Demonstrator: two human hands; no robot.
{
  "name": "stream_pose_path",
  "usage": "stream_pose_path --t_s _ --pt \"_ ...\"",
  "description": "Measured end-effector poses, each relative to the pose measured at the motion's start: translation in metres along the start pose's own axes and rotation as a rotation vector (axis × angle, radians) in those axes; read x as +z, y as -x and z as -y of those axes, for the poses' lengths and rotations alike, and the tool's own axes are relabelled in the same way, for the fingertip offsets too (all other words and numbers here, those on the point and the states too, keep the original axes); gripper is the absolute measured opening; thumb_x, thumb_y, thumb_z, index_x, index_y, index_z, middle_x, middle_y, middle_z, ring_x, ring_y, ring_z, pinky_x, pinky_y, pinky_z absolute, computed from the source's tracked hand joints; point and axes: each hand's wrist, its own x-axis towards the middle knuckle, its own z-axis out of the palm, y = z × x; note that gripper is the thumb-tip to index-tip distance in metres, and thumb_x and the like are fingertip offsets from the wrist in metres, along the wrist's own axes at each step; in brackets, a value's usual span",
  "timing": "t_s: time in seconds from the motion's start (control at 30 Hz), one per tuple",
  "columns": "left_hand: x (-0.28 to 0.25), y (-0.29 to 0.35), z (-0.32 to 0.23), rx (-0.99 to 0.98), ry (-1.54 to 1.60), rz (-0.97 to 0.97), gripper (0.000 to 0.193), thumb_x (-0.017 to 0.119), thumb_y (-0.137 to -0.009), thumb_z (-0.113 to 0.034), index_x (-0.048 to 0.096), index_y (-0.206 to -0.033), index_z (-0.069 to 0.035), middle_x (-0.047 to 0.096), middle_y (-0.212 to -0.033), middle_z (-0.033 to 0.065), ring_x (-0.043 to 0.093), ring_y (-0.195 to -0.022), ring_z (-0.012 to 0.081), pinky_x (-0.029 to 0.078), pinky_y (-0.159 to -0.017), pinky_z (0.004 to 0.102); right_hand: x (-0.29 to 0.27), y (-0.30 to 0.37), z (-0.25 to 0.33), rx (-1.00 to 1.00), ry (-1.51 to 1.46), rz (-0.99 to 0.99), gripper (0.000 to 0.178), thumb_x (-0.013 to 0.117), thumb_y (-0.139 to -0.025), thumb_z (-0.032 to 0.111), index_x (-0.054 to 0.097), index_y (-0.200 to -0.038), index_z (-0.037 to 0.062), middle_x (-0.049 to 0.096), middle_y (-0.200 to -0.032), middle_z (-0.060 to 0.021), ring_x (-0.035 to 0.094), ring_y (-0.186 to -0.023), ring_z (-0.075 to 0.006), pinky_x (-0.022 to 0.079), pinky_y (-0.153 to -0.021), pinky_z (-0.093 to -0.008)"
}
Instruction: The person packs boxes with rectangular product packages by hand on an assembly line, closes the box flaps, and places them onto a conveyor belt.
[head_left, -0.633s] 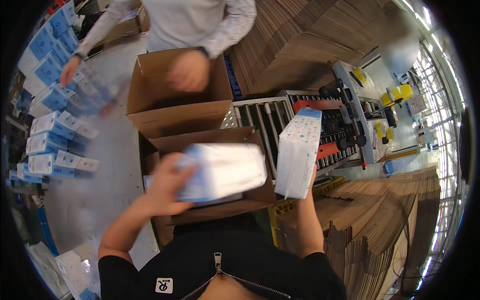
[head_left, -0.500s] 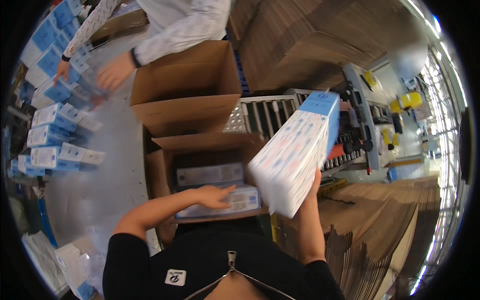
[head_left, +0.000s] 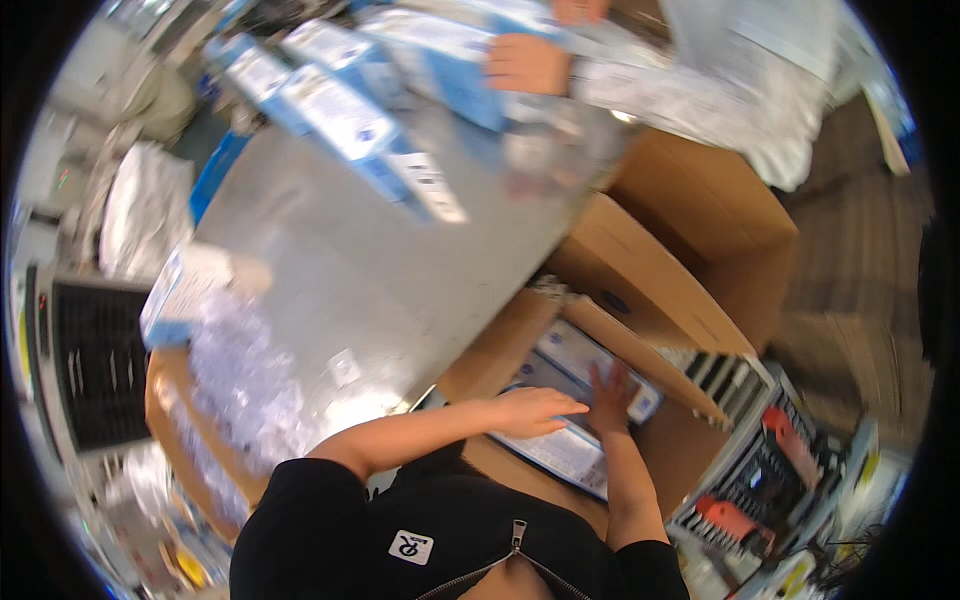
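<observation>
Below me stands an open brown carton (head_left: 690, 460) with several white-and-blue boxes lying in it. My left hand (head_left: 540, 411) reaches over the near box (head_left: 565, 455), its fingers stretched out and nothing held. Deeper in the carton, my right hand (head_left: 609, 398) has its fingers spread and seems to rest on the packed boxes, close to the far box (head_left: 572, 348). Whether its fingertips press on a box is hard to tell through the blur.
A second open carton (head_left: 700, 210) adjoins behind. The grey table (head_left: 400, 290) carries blue-and-white boxes (head_left: 335, 110), handled by another person's hand (head_left: 528, 64). At left, clear plastic packing (head_left: 240, 370) fills a carton. A roller conveyor (head_left: 735, 385) runs at right.
The white-and-blue box that my right hand held up has left that hand, which is now down inside the carton. My view has swung left, showing more of the table.
</observation>
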Motion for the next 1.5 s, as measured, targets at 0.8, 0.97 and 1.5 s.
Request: stream_pose_path --t_s 0.8,0.97,1.5 --pt "-0.139 0.361 0.042 -0.853 -0.472 -1.877 0.009 0.052 -0.080 -0.012 0.053 -0.076 -0.004 0.054 -0.069 0.0144 0.055 -0.068 0.0290 0.043 -0.060 0.0389 -0.069 -0.062 0.349 -1.179 -0.166 0.069 0.010 0.059 -0.076 0.010 0.063 -0.084 0.0053 0.061 -0.084 -0.0148 0.058 -0.080 -0.0311 0.048 -0.069 -0.0382" --pt "-0.133 0.387 0.050 -0.694 -0.419 -1.887 0.007 0.052 -0.073 -0.007 0.051 -0.073 0.000 0.053 -0.069 0.0194 0.051 -0.064 0.0331 0.041 -0.060 0.0400 -0.100 -0.065 0.346 -1.095 -0.261 0.185 0.018 0.066 -0.070 0.006 0.064 -0.088 0.0002 0.060 -0.073 -0.0132 0.059 -0.068 -0.0205 0.047 -0.063 -0.0290" --pt "-0.014 0.183 -0.069 -0.550 0.470 -1.367 0.042 0.048 -0.090 -0.035 0.061 -0.067 -0.003 0.058 -0.061 0.0034 0.050 -0.056 0.0104 0.042 -0.054 0.0283 -0.106 0.082 0.235 -1.444 -0.191 -0.311 0.015 0.065 -0.073 0.009 0.062 -0.088 0.0100 0.057 -0.082 -0.0084 0.059 -0.069 -0.0272 0.048 -0.056 -0.0362"
